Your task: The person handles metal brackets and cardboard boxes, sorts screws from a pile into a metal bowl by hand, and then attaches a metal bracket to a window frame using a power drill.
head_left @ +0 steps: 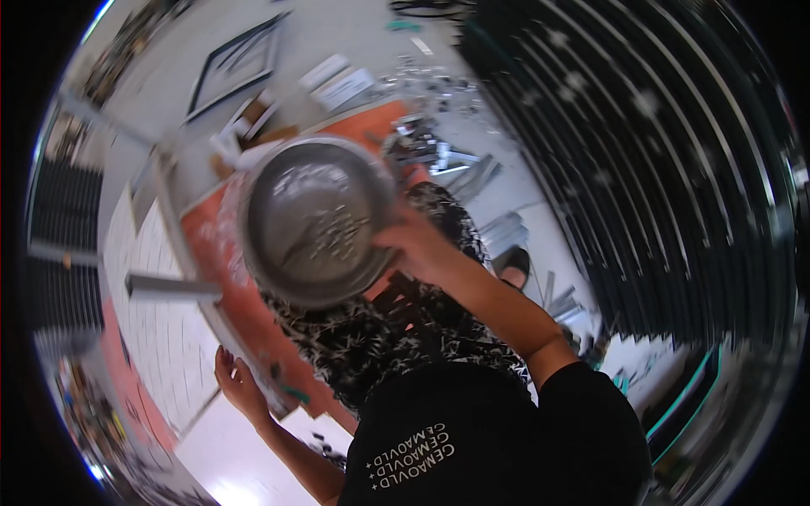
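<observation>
A round grey basin [278, 211] is in front of me, above my legs. A scatter of small pale pieces [342, 232] lies in it; they are too small to name. My right hand [418, 244], a little blurred, is closed on the basin's right rim, with the thumb toward the inside. Lower left, my left hand [242, 386] holds nothing; its fingers are apart and point up beside the edge of a white table [169, 337]. A grey metal bar [173, 287] juts over that table, just beyond my left hand.
An orange-red board [228, 287] runs under the basin. Tall stacks of dark long profiles [624, 160] stand on the right. Loose metal pieces [426, 143] and white boxes [342, 84] lie farther off on the floor, near a dark rectangular frame [272, 63].
</observation>
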Demonstrator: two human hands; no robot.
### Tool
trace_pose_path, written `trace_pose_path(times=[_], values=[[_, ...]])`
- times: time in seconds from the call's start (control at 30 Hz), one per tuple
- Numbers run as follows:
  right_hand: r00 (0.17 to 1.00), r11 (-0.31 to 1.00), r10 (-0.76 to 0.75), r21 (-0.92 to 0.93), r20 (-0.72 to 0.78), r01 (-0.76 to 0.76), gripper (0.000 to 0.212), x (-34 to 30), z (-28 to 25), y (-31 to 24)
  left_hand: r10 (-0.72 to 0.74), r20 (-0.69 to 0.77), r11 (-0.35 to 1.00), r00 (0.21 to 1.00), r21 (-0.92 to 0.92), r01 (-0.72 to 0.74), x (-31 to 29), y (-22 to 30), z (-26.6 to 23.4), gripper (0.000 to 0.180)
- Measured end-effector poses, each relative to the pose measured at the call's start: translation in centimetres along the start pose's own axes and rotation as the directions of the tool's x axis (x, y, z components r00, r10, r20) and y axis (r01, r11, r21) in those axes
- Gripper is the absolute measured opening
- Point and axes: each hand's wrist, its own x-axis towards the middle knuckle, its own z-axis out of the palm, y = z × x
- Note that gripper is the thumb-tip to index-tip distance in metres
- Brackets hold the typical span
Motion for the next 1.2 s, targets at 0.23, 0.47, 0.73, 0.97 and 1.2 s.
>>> trace_pose_path(times=[0.23,0.47,0.73,0.97,1.2], values=[[0.497,0.849,-0.477,-0.233,-0.725,0.475,0.035,-20.9,-17.5,-4.2,0.392,0.113,0.898,0.913,-0.263,-0.353,5.3,17.3,9.6,0.035],[0.044,0.782,-0.134,-0.079,-0.990,0.618,0.037,-31.8,-30.5,10.3,0.703,0.318,0.707,0.636,-0.415,-0.573,0.6,30.2,18.5,0.032],[0.171,0.720,0.164,0.236,-0.972,0.652,0.029,-25.1,-44.9,20.6,0.761,0.534,0.630,0.367,-0.476,-0.613,-3.3,35.1,28.7,0.034],[0.235,0.713,0.259,0.350,-0.937,0.607,0.028,-24.0,-50.6,18.0,0.605,0.721,0.746,0.339,-0.365,-0.556,-1.8,30.1,39.8,0.031],[0.051,0.997,-0.066,-0.068,-0.996,-0.034,0.022,-23.5,-47.7,13.3,0.360,0.855,0.895,0.373,-0.203,-0.397,-0.9,19.4,53.9,0.036]])
